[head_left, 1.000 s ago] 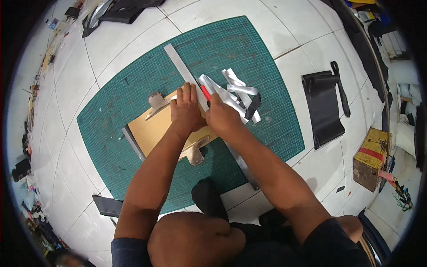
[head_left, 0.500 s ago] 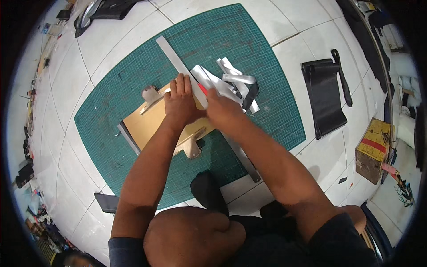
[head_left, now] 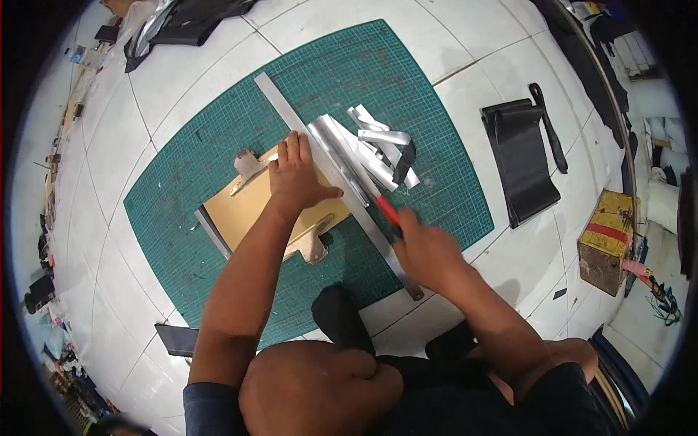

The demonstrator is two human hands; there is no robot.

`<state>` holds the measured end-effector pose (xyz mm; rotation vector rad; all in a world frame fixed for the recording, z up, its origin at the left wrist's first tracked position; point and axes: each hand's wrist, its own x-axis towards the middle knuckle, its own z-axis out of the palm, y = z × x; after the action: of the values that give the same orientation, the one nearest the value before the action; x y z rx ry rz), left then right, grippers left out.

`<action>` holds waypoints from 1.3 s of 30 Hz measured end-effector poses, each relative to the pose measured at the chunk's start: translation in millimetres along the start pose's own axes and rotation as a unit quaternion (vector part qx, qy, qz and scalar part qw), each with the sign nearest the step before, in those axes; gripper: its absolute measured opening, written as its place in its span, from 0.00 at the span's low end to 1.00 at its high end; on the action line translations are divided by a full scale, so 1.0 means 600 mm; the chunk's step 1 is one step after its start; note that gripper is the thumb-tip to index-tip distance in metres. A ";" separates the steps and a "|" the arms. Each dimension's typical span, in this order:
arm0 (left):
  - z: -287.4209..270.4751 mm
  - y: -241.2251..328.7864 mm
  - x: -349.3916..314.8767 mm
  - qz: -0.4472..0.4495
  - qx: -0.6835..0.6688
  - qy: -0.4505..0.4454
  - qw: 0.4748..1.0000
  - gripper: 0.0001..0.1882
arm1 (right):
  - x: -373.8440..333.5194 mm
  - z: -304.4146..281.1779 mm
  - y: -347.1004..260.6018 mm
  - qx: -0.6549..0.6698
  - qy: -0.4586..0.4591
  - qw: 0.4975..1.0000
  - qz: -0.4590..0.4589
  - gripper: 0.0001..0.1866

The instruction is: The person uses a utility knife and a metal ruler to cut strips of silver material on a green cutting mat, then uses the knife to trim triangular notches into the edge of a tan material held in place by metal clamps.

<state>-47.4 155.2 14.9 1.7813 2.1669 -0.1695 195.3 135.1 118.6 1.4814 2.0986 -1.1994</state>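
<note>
My left hand [head_left: 294, 180] lies flat with fingers stretched out, pressing on a tan board [head_left: 236, 207] and the edge of a long metal ruler [head_left: 280, 102]. The ruler runs slantwise along the board's right side. Two metal bulldog clips, one at the far edge [head_left: 247, 166] and one at the near edge [head_left: 314, 247], grip the board. My right hand [head_left: 432, 256] is closed around a red-handled utility knife [head_left: 387, 211], beside the ruler's right edge. Silvery cut strips [head_left: 374, 156], one with a black face showing, lie in a loose pile beyond the knife.
A green gridded cutting mat [head_left: 349, 65] covers the white tiled floor under the work. Folded black material [head_left: 520, 160] with a strap lies to the right, near a yellow and brown block [head_left: 607, 236]. A dark flat piece [head_left: 177, 339] sits at the near left.
My right hand has drawn the knife toward me and to the right along the ruler. A narrow silvery strip now shows beside the ruler. The left hand stays on the board.
</note>
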 end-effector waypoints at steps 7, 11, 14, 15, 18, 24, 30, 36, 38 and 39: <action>0.000 0.006 0.010 -0.003 -0.014 -0.028 1.000 0.69 | 0.216 0.062 -0.059 0.014 0.129 0.989 -0.077 0.15; 0.010 -0.001 0.010 0.002 -0.012 0.002 1.000 0.65 | 0.254 0.071 -0.072 -0.008 0.158 0.984 -0.085 0.15; 0.013 -0.005 0.008 0.008 -0.017 0.012 1.000 0.62 | 0.262 0.071 -0.078 -0.027 0.152 0.984 -0.094 0.15; 0.014 -0.005 0.009 0.008 -0.016 0.016 1.000 0.62 | 0.264 0.069 -0.079 -0.034 0.145 0.985 -0.092 0.14; 0.009 0.006 0.016 0.002 0.002 -0.001 1.000 0.67 | 0.267 0.053 -0.075 -0.005 0.128 0.989 -0.079 0.13; -0.006 0.002 0.002 -0.009 -0.011 -0.027 1.000 0.69 | 0.145 0.077 -0.014 -0.033 0.033 0.998 -0.042 0.15; -0.003 0.012 0.005 -0.001 0.008 -0.035 0.999 0.70 | 0.073 0.104 0.077 -0.065 0.049 0.997 0.011 0.14; -0.012 0.006 0.003 0.000 0.008 -0.035 0.999 0.69 | 0.050 0.052 0.076 0.067 0.112 0.991 0.035 0.15; -0.012 0.004 0.005 -0.002 0.020 -0.037 0.999 0.69 | 0.081 0.045 0.066 0.045 0.199 0.979 -0.025 0.18; -0.011 0.007 0.007 0.000 0.018 -0.028 0.999 0.69 | 0.117 0.042 0.069 0.006 0.279 0.958 -0.069 0.21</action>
<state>-45.5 162.0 20.2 1.7744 2.1374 -0.2578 197.3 164.5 38.3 1.8718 2.5900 -0.9039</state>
